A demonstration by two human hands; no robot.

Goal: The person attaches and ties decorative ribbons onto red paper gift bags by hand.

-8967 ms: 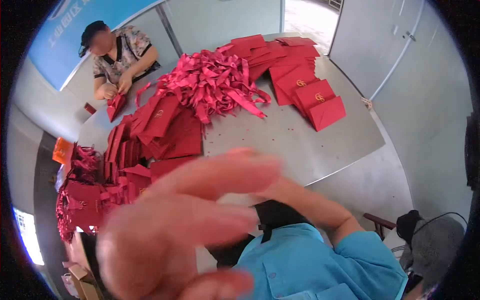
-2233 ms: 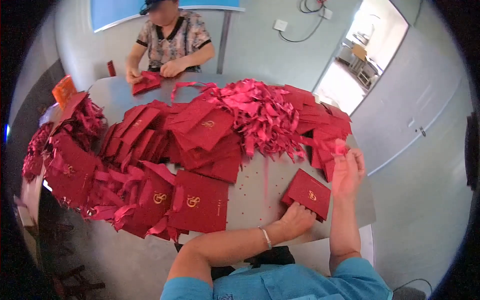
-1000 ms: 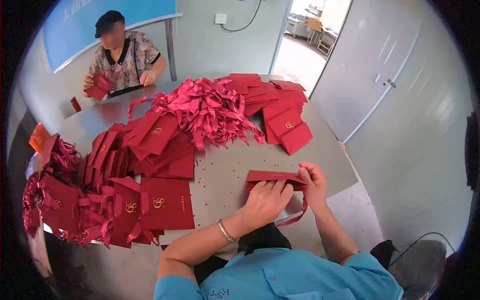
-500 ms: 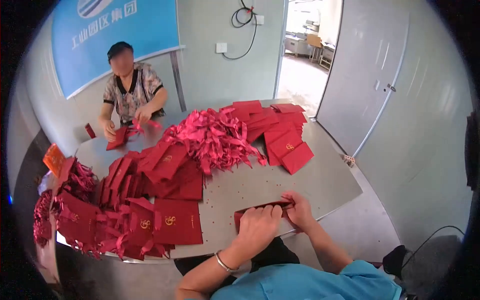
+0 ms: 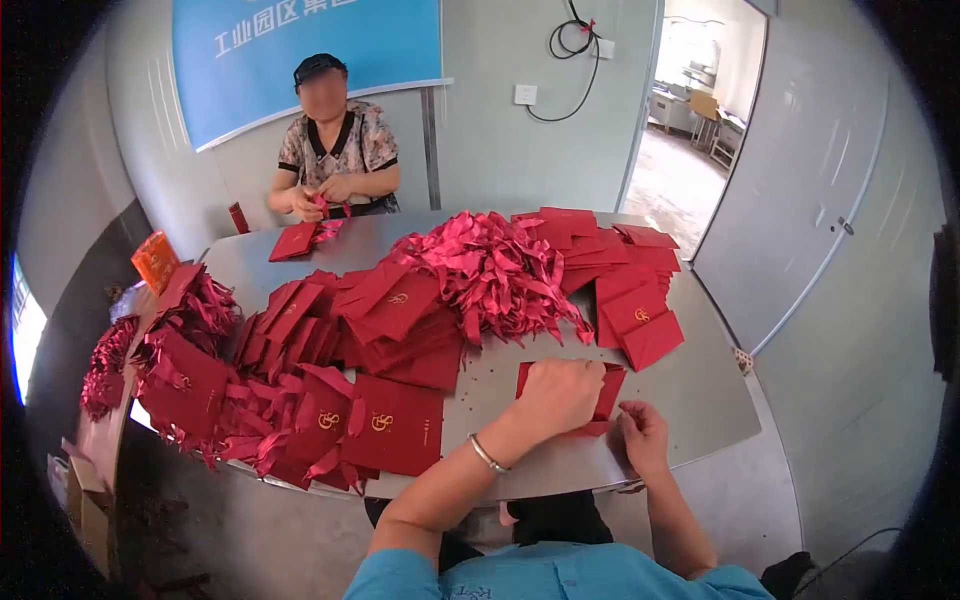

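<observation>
Red paper bag point(image 5: 609, 388) should be light, stiff, easily creased, best held by its rim; left hand point(image 5: 563, 393) hides its fingertips; right hand point(image 5: 645, 437) half-curls nearby, pinching unclear.

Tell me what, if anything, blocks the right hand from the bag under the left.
Nothing visible: the right hand is close beside the red bag, with no other item between. The left hand covers part of the bag but leaves its right side exposed.
</observation>
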